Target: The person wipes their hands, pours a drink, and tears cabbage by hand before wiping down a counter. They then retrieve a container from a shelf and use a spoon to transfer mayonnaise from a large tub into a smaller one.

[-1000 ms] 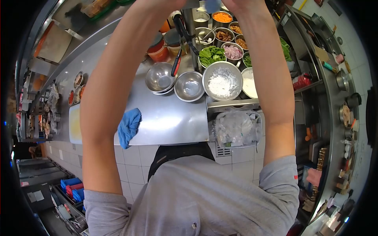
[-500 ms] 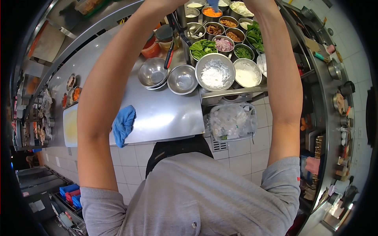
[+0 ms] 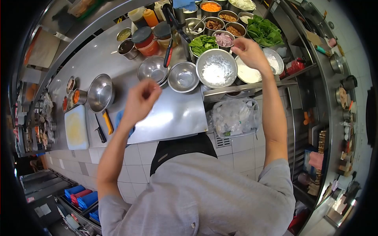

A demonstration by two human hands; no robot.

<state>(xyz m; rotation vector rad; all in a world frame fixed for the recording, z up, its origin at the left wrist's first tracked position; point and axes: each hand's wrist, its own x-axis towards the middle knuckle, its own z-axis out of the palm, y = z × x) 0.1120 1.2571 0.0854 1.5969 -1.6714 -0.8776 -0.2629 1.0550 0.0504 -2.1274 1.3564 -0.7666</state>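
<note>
My left hand (image 3: 143, 100) hangs over the steel counter just in front of the stacked steel bowls (image 3: 152, 70). Its fingers curl loosely, and nothing shows in them. To the right of the stack is a single steel bowl (image 3: 183, 77). With thumb and fingers closed, my right hand (image 3: 250, 55) is at the rim of a metal pot of white powder (image 3: 216, 70), by its small handle. Below that hand, partly covered by it, is a container of pale cream-coloured powder (image 3: 248, 73). Another container with white contents (image 3: 273, 61) stands to its right.
Behind are tins of sliced shallots (image 3: 223, 40), shredded carrot (image 3: 210, 7) and leafy greens (image 3: 264, 30). A large steel bowl (image 3: 100, 93), a yellow-handled knife (image 3: 107, 122) and a cutting board (image 3: 76, 128) lie left. A bin of plastic bags (image 3: 235, 116) stands below the counter edge.
Both hands have come down and back from the top edge of the view. My left hand moved over the counter; my right moved to the pot's rim. A blue cloth at the top is left behind.
</note>
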